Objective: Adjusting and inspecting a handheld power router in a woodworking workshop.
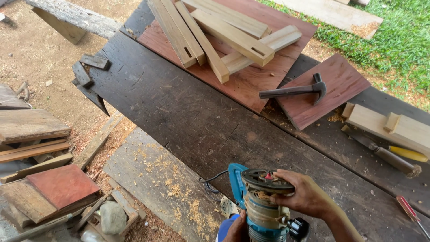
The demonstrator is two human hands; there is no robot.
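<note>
Down at the near edge of the dark plank worktop (179, 116), the person has a blue handheld router (262, 204) turned base-up, its round black base plate facing the sky. The right hand (304, 195) has its grip wrapped over the rim of that plate and the upper body of the tool, fingers curled tight against it. The left hand (235, 228) is only partly in view at the bottom, pressed against the lower part of the router's body; it appears to be holding it, though I cannot tell how far the fingers close. A black cord (210, 181) trails off the tool toward the left. Farther along the worktop, a hammer (295, 89) lies on a reddish board (331, 92) near the right side, its head pointing away from the person. Beyond it, toward the far edge, a loose stack of pale wooden pieces with cut mortises (224, 33) rests on a larger reddish panel (242, 83). At the right edge sits another pale jointed block (389, 127), with a yellow-handled chisel (394, 154) just beside it and a red-handled tool (410, 210) nearer the near right corner. Sawdust is scattered on a lower grey plank (156, 179) off the left edge, and scrap boards (40, 170) are piled on the dirt ground beyond that.
</note>
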